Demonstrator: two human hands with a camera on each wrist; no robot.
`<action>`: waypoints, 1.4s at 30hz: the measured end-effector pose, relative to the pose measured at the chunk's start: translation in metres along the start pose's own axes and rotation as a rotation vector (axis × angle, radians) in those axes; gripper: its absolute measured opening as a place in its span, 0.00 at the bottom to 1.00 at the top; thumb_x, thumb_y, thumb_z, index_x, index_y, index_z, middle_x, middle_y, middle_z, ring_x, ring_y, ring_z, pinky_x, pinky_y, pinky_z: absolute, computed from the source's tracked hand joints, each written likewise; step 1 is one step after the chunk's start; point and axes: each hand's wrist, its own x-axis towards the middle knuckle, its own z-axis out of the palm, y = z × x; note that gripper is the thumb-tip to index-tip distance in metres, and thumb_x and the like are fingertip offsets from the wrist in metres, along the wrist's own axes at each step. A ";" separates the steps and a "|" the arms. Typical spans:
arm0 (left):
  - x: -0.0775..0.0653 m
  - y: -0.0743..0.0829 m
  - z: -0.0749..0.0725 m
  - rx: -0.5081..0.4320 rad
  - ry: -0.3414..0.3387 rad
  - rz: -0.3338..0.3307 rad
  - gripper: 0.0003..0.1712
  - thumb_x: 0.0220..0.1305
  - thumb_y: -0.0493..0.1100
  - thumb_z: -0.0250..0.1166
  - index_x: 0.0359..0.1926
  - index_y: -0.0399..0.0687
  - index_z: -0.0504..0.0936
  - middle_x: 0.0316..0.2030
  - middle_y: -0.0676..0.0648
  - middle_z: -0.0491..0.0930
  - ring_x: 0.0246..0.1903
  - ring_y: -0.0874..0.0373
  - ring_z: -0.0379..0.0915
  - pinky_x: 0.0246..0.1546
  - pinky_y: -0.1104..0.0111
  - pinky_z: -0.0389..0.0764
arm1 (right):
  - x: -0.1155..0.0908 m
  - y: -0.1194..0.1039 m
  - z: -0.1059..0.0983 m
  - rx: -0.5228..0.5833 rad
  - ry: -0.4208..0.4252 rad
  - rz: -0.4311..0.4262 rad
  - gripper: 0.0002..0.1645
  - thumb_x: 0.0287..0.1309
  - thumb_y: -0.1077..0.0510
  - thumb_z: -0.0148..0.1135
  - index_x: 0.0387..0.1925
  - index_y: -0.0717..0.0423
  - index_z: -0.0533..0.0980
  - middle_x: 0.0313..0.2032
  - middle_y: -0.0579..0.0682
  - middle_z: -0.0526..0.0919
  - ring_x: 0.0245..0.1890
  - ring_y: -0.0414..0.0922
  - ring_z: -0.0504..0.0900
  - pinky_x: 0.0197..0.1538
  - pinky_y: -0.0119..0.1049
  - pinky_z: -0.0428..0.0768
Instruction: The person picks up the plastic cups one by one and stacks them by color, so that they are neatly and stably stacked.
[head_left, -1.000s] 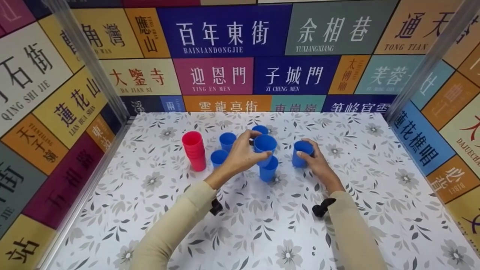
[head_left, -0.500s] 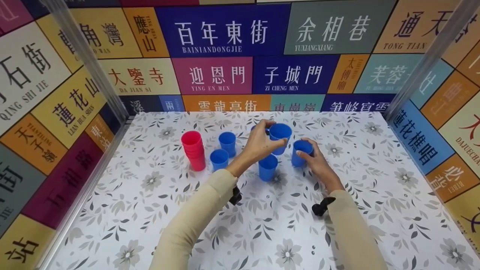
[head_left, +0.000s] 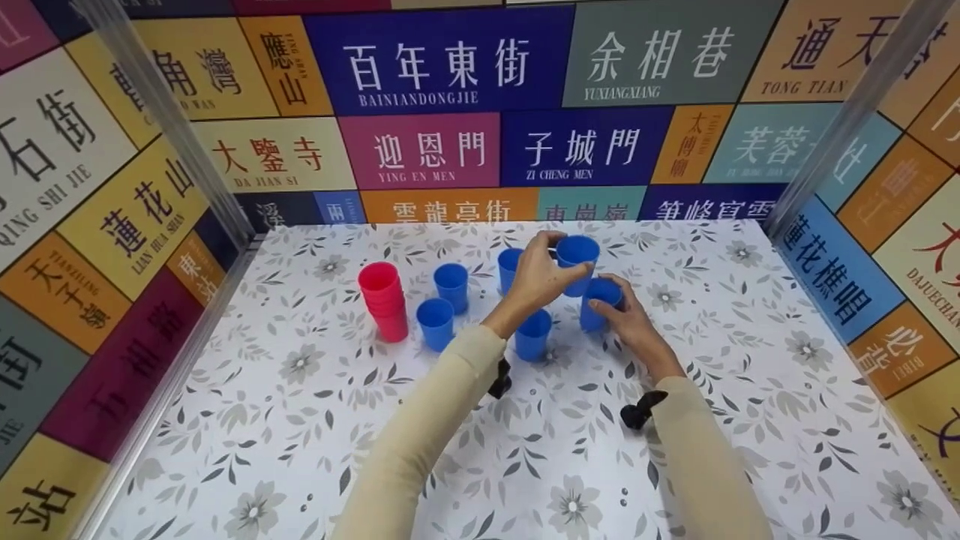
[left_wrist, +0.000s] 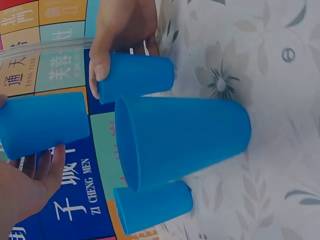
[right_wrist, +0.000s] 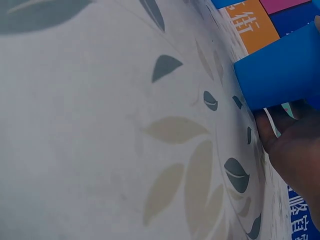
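Note:
My left hand (head_left: 536,274) holds a blue cup (head_left: 579,262) by its sides, mouth up and raised off the table. That cup (left_wrist: 45,122) also shows in the left wrist view. Just in front and to the right, my right hand (head_left: 637,322) grips a second blue cup (head_left: 596,313), which stands upright on the table. The two held cups overlap in the head view. In the right wrist view, the fingers of my right hand (right_wrist: 297,145) lie around the lower part of its cup (right_wrist: 280,72). A blue cup (head_left: 532,341) stands near my left forearm.
Behind my left hand stands a blue cup (head_left: 510,268), partly hidden. Two more blue cups (head_left: 451,289) stand left of it. Further left is a stack of red cups (head_left: 386,311). Printed panels (head_left: 420,150) border the flower-patterned table (head_left: 300,435).
My left hand has carried its blue cup to the right and toward the back, from above the front cup to beside my right hand. My right hand keeps its place.

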 end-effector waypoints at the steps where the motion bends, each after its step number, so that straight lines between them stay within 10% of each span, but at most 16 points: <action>1: 0.001 0.002 0.002 0.000 0.002 0.005 0.38 0.58 0.55 0.73 0.65 0.46 0.70 0.58 0.47 0.76 0.54 0.56 0.75 0.54 0.68 0.80 | 0.001 0.000 0.000 -0.005 0.001 0.001 0.45 0.69 0.46 0.60 0.78 0.40 0.47 0.78 0.62 0.49 0.78 0.63 0.51 0.78 0.61 0.51; 42: 0.007 -0.005 0.047 0.013 -0.121 -0.024 0.43 0.60 0.51 0.73 0.73 0.47 0.66 0.63 0.41 0.73 0.63 0.47 0.71 0.61 0.61 0.77 | -0.007 -0.013 0.000 -0.089 0.012 -0.010 0.54 0.68 0.52 0.62 0.80 0.56 0.38 0.78 0.66 0.50 0.78 0.62 0.52 0.79 0.53 0.53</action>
